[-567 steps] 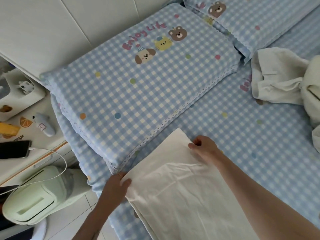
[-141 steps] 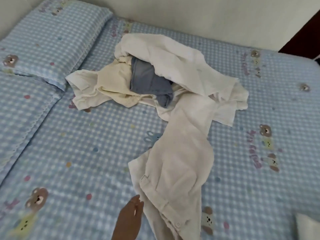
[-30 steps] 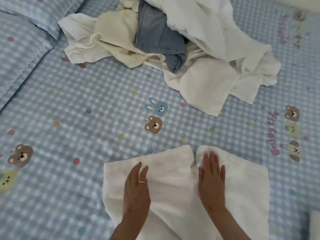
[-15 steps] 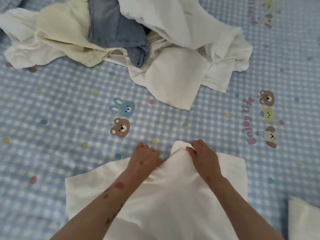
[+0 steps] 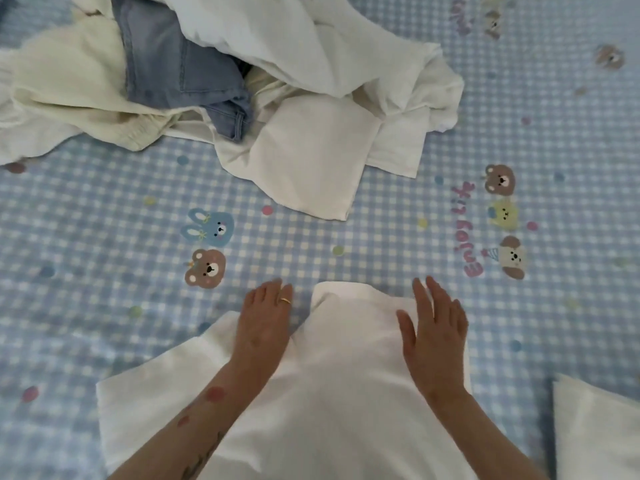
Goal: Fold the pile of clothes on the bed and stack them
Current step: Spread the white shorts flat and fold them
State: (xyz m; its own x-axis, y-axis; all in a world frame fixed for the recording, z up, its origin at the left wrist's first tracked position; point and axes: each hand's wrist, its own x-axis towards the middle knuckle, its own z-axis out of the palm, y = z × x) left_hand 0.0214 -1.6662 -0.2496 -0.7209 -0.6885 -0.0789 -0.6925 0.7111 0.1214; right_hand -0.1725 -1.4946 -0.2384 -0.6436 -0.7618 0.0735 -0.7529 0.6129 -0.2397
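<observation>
Hands lay flat and open on a white garment (image 5: 332, 403) spread over the bed (image 5: 86, 289) at the bottom centre of the frame. The left hand (image 5: 265, 327), a ring (image 5: 285, 300) on one finger, pressed palm down on the cloth left of centre, its fingertips reaching past the cloth's edge onto the checked sheet. The right hand (image 5: 434, 336) rested palm down on the right part of the same garment, fingers spread and gripping nothing. Between the two hands a rounded flap of the white fabric stood up a little toward the middle of the frame. The pile of clothes (image 5: 242, 81) filled the upper left and upper centre, well apart from the hands: white pieces, a cream one, and blue jeans (image 5: 166, 64) tucked among them. At the lower right edge sat another white cloth (image 5: 595, 431), only partly in view, just beside the garment under the hands.
</observation>
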